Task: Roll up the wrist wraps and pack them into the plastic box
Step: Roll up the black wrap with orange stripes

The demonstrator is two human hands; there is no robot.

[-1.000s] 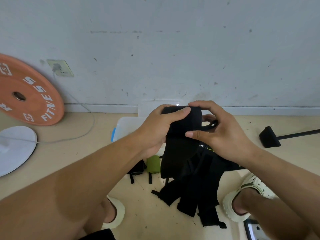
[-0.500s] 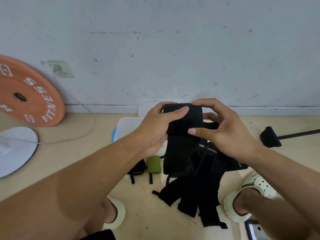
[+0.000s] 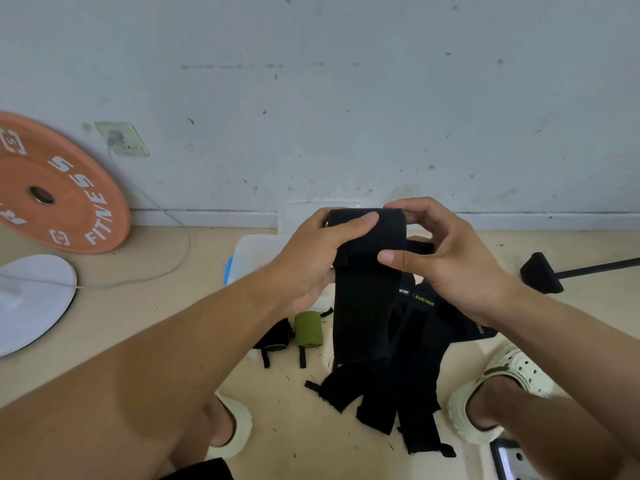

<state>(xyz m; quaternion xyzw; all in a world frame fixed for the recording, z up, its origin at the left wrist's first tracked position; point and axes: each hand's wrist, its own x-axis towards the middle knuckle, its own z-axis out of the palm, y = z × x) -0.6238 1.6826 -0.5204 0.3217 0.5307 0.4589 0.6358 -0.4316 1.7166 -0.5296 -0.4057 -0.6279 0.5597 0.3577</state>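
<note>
plate (image 3: 59, 188): 1, orange, leaning on the wall, far left.
disc (image 3: 33, 303): 1, white, flat on floor below the plate; grey cable (image 3: 166, 265) runs from it up to a wall socket (image 3: 123, 139).
box (image 3: 256, 252): 1, clear plastic, on floor by the wall, mostly hidden behind the left hand.
rolled wraps: 2 on floor just in front of the box, 1 black roll (image 3: 275, 336), 1 green roll (image 3: 308, 329), side by side.
left hand (image 3: 311, 261): curled round the left side of the wrap (image 3: 367, 244), thumb across its front.
wrap: 1 in hand, black, rolled at top, loose tail hanging to floor.
right hand (image 3: 446, 258): pinching the roll's right end, thumb in front, fingers over top.
loose wraps (image 3: 408, 375): black pile on floor under the hands; count unclear, at least 2 labels show.
clogs: 2, pale, left clog (image 3: 235, 424), right clog (image 3: 498, 389).
bar (image 3: 561, 271): 1, black, on floor, far right.
</note>
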